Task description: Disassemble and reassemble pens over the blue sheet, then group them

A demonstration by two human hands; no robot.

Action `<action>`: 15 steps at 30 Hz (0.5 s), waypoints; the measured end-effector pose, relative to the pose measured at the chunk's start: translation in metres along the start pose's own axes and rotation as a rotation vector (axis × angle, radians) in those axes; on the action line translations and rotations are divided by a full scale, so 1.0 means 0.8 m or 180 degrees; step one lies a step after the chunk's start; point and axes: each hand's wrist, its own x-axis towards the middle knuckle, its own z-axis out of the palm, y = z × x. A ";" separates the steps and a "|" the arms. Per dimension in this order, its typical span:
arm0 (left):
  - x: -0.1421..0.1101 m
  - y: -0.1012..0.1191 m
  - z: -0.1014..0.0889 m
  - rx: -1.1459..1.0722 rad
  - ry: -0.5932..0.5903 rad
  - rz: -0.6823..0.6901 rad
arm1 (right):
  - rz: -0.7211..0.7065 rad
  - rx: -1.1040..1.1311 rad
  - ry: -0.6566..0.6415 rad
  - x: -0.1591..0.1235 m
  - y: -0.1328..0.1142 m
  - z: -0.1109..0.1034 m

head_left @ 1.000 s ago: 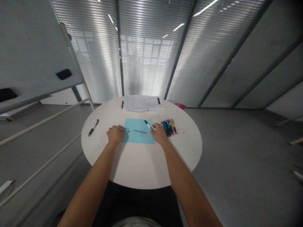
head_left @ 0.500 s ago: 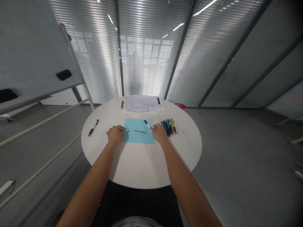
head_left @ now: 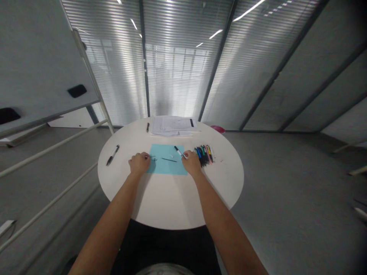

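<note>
A light blue sheet (head_left: 168, 168) lies on the round white table. At its left edge my left hand (head_left: 139, 163) is closed, fingertips pinched over something small that I cannot make out. My right hand (head_left: 191, 163) is over the right edge of the sheet, its thumb and finger closed on the lower end of a white pen (head_left: 179, 151) with a black tip. Between the hands rests a thin dark refill (head_left: 169, 160). Small dark pieces (head_left: 155, 159) lie by my left fingertips, and a small whitish piece (head_left: 171, 156) lies above the refill.
Just right of my right hand lies a row of several coloured pens (head_left: 204, 154). Another pen (head_left: 112, 155) lies at the table's left, and a dark pen (head_left: 148, 127) lies beside stacked papers (head_left: 172, 125) at the back. A whiteboard (head_left: 43, 57) stands on the left.
My right hand has shifted slightly left over the blue sheet, staying at the white pen. My left hand has hardly moved.
</note>
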 end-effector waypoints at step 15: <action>-0.002 0.003 0.002 -0.0111 0.0073 -0.0058 | -0.0934 -0.0454 -0.0141 -0.021 -0.025 -0.007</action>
